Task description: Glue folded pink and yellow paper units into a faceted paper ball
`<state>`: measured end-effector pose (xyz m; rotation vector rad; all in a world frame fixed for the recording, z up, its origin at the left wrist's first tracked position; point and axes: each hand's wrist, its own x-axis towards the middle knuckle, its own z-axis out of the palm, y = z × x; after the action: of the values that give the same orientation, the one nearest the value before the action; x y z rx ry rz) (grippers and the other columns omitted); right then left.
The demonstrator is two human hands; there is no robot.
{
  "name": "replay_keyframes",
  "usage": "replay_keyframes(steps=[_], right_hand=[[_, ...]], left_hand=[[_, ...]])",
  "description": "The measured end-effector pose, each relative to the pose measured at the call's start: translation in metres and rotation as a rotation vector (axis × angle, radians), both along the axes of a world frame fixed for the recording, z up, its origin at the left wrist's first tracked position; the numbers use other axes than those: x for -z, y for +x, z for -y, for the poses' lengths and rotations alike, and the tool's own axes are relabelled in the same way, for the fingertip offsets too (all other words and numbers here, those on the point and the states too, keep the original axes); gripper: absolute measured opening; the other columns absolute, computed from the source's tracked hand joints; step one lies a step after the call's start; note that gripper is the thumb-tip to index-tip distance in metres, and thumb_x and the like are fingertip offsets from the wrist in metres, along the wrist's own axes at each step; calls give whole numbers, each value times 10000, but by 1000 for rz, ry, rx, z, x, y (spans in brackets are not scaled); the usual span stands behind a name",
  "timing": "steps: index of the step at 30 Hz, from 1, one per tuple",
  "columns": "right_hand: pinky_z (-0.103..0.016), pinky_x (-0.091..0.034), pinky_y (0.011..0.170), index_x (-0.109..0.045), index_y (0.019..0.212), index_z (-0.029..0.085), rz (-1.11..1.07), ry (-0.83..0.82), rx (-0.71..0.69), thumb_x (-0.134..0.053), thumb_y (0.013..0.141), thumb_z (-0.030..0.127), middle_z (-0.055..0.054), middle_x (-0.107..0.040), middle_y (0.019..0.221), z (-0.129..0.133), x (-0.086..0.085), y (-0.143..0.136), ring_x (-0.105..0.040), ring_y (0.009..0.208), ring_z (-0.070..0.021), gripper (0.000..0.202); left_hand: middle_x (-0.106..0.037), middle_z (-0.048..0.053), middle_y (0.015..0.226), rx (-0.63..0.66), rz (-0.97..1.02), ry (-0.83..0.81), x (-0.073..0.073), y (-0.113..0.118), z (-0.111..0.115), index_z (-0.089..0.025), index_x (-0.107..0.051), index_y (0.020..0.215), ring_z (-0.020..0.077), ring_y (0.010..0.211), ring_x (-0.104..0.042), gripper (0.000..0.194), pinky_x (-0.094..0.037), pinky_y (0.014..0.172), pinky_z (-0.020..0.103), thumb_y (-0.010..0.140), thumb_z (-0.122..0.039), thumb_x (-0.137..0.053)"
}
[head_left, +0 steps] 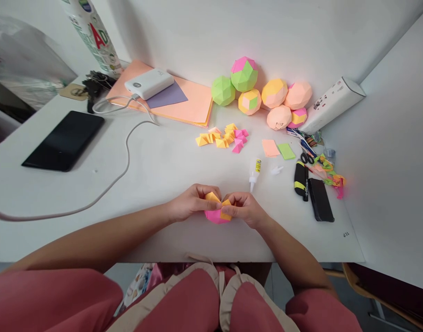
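Near the front edge of the white table, a pink and orange folded paper piece [216, 216] sits between both hands. My left hand [194, 201] has its fingers closed on the piece's left orange part. My right hand [245, 208] pinches the orange part at the right. The two thumbs nearly meet over the middle. Fingers and palms hide some of the piece. A glue bottle [255, 175] lies just beyond my right hand. Small orange and pink folded units [225, 138] lie farther back.
Several paper balls [245, 74] stand by the wall. Sticky notes [270, 148], scissors [306, 158], a cutter [300, 177] and a black case [321, 200] lie right. Leftward are a tablet [64, 140], a cable [127, 147], a power bank [149, 84] and paper sheets [193, 99].
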<state>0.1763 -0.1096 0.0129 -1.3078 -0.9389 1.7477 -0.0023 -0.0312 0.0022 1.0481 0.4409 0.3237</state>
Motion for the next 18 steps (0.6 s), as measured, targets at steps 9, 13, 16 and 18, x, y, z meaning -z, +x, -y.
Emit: replay_keyframes(steps=[9, 13, 16, 18], right_hand=[[-217, -310, 496, -552, 593, 162, -22, -25, -25, -724, 646, 308, 47, -486, 567, -1, -4, -4, -410, 533, -71, 232], [-231, -317, 528, -603, 589, 157, -31, -53, -21, -717, 649, 280, 36, -505, 581, -3, -1, -5, -435, 570, -83, 178], [-236, -297, 522, -628, 622, 161, -33, -59, -5, -688, 696, 336, 37, -490, 588, -3, -2, -7, -415, 563, -81, 199], [-239, -273, 510, -619, 603, 158, -26, -29, 0, -667, 719, 362, 38, -466, 576, -3, -4, -8, -391, 548, -78, 240]], left_hand=[[-437, -26, 615, 91, -25, 39, 0, 1, -2, -138, -544, 626, 100, 575, -394, 262, -325, 545, 236, 760, -337, -651], [-413, -38, 586, 96, -51, 25, -1, 2, -1, -134, -518, 602, 87, 552, -369, 298, -305, 528, 223, 772, -349, -636], [-412, -42, 566, 82, -70, -23, -2, 2, -1, -130, -525, 600, 81, 532, -365, 313, -305, 514, 216, 773, -367, -634], [-420, -40, 569, 76, -63, -56, 0, 2, -1, -126, -522, 598, 76, 530, -377, 331, -319, 514, 210, 780, -382, -627]])
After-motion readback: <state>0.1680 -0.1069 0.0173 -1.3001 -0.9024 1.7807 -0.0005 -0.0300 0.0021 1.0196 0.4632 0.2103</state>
